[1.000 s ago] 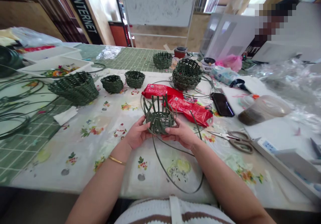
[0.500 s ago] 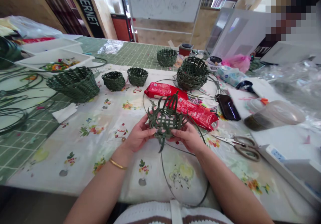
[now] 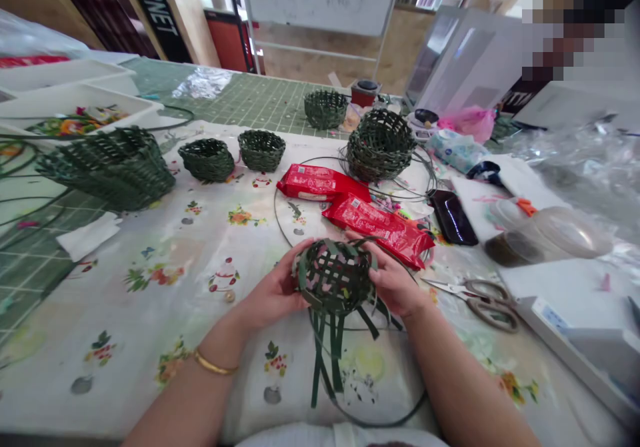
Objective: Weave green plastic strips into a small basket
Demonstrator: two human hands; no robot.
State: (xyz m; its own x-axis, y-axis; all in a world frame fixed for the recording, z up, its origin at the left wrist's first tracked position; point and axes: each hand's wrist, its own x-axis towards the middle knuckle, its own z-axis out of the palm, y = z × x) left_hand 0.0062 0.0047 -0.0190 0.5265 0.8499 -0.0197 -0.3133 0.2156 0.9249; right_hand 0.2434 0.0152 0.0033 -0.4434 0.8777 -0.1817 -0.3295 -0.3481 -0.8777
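Between my two hands is a small, partly woven dark green basket (image 3: 336, 275), its open lattice facing up at me. Loose flat strips (image 3: 336, 350) hang from its near side toward my body. My left hand (image 3: 277, 288) grips the basket's left side, fingers partly hidden behind it. On the right side, my right hand (image 3: 396, 283) holds the rim with thumb and fingers. A long thin green strand (image 3: 345, 415) loops over the cloth below the basket. Just beyond lie two red packets (image 3: 383, 228).
Several finished green baskets stand farther back, among them a large one (image 3: 113, 170) and a round one (image 3: 381, 145). Scissors (image 3: 493, 303), a phone (image 3: 453, 217) and a plastic tub (image 3: 547, 237) lie to the right. White trays (image 3: 145, 110) stand at the left.
The basket has been turned over: strips that stood up around it now hang toward me. Both hands have shifted their grip along its sides. My view has moved slightly.
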